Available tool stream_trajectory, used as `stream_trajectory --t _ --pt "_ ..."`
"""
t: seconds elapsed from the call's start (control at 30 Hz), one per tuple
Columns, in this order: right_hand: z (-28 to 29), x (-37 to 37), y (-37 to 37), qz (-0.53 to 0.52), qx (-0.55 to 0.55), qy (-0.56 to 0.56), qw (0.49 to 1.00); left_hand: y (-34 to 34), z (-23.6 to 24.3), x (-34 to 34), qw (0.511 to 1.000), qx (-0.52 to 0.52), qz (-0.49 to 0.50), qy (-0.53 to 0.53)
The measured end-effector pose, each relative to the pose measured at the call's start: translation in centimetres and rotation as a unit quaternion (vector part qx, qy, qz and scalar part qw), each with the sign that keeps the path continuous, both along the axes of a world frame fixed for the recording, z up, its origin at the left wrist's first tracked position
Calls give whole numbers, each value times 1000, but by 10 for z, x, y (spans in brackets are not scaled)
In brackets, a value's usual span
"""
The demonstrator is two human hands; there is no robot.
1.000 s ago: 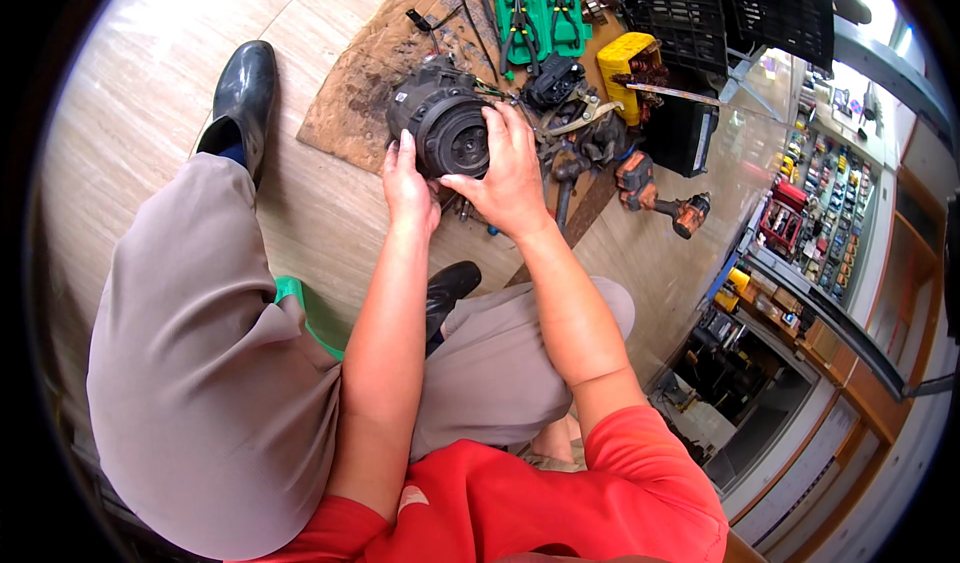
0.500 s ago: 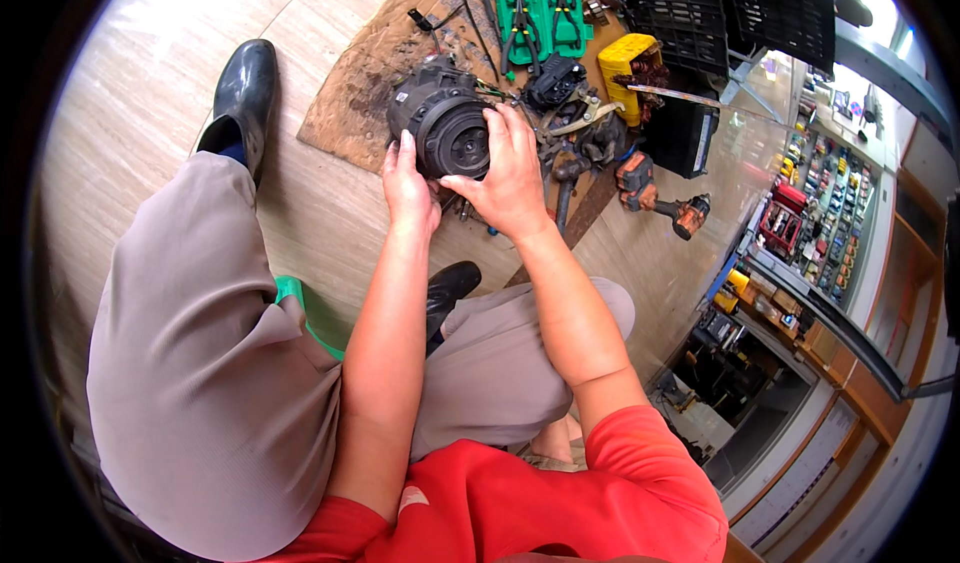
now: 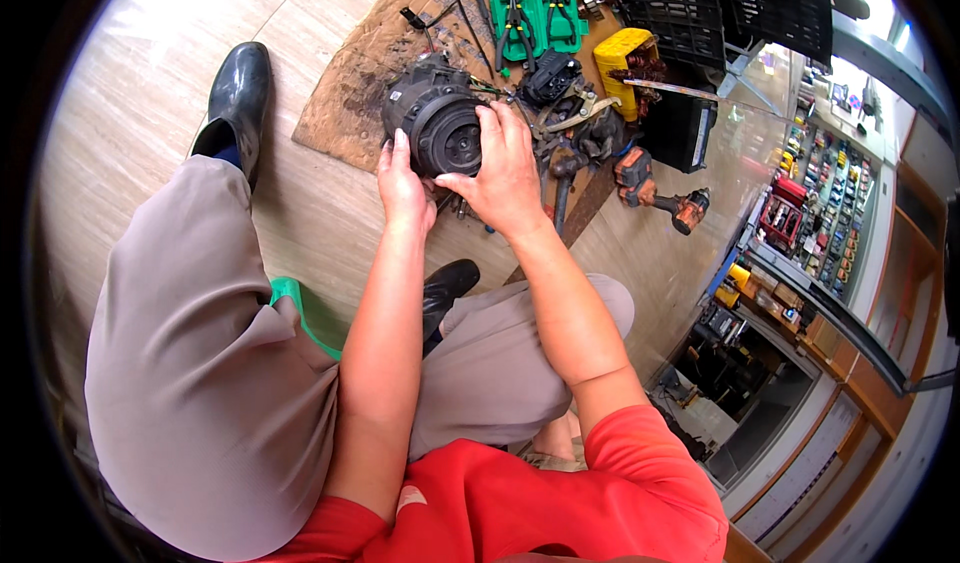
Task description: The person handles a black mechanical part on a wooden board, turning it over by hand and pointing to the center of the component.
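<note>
A dark cylindrical machine part with a grooved round pulley face (image 3: pixel 449 138) rests on a stained cardboard sheet (image 3: pixel 335 108). My left hand (image 3: pixel 405 183) grips its lower left side. My right hand (image 3: pixel 498 168) wraps round its right side, thumb along the lower rim and fingers at the upper edge. Beside it lie a black plastic component (image 3: pixel 548 75), assorted greasy metal parts (image 3: pixel 598 133) and cables with a connector (image 3: pixel 422 23). Beyond them is a green case (image 3: pixel 535 8) holding pliers.
An orange-and-black cordless power tool (image 3: pixel 655 193), a yellow container (image 3: pixel 618 58), a black box (image 3: pixel 680 131) and black grilles (image 3: pixel 675 13) stand at the right. My boots (image 3: pixel 235 103) and a green plastic item (image 3: pixel 300 303) are on the floor. Shelves of small items (image 3: pixel 830 218) line the far right.
My hands keep the same grip on the part. The whole view has shifted very slightly; nothing else has visibly moved.
</note>
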State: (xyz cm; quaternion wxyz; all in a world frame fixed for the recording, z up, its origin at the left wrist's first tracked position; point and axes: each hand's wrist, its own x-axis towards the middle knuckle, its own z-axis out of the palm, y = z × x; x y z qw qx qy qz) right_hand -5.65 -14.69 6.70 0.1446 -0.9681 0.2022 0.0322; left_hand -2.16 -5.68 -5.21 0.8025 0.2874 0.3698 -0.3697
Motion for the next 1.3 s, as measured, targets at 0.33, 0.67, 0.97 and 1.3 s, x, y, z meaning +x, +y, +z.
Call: stream_trajectory --t 0.33,0.67,0.97,1.3 --pt "-2 -1 -3 11 -3 -10 1000 0 4 1 1000 10 -11 2" --pt "-5 -3 -5 9 5 -13 1000 -1 1 0 1000 5 -14 2" --pt "-3 -2 -1 -8 16 -10 1000 -1 -1 -1 1000 -5 11 1" --pt "0 -1 -4 5 38 -11 999 -1 5 -3 998 -32 37 -38"
